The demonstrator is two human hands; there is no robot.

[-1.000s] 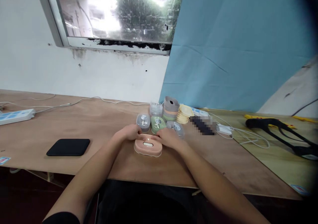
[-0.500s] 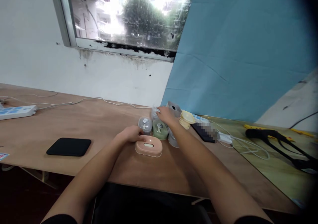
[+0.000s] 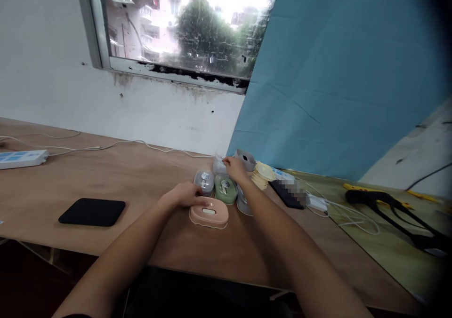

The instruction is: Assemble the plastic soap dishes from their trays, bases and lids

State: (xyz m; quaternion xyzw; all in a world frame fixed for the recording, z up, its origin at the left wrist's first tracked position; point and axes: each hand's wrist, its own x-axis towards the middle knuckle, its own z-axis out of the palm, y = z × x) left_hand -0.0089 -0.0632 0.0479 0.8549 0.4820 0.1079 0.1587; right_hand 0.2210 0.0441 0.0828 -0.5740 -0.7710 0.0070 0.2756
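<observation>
My left hand (image 3: 184,194) rests at the back left edge of a peach oval soap-box-like case (image 3: 209,212) with a small slot in its lid. Its thumb lies on the case and its fingers are curled. A grey lidded box (image 3: 204,180) and a green one (image 3: 226,189) stand just behind the case. Reaching past them, my right hand (image 3: 235,168) has its fingertips pinched at a translucent plastic piece (image 3: 219,166). What exactly the fingertips grip is too small to make out. Another grey box (image 3: 243,202) is partly hidden by my right forearm.
Behind my right hand sits an open grey case (image 3: 246,160), with stacked pale yellow pieces (image 3: 263,175) beside it. A dark phone-like slab (image 3: 286,195), cables and a white adapter (image 3: 317,202) lie rightward. At left are a black flat pad (image 3: 92,212) and a power strip (image 3: 24,159).
The whole view has shifted slightly. My right hand's fingers have drawn closer together at the translucent piece. My left hand stays on the peach case.
</observation>
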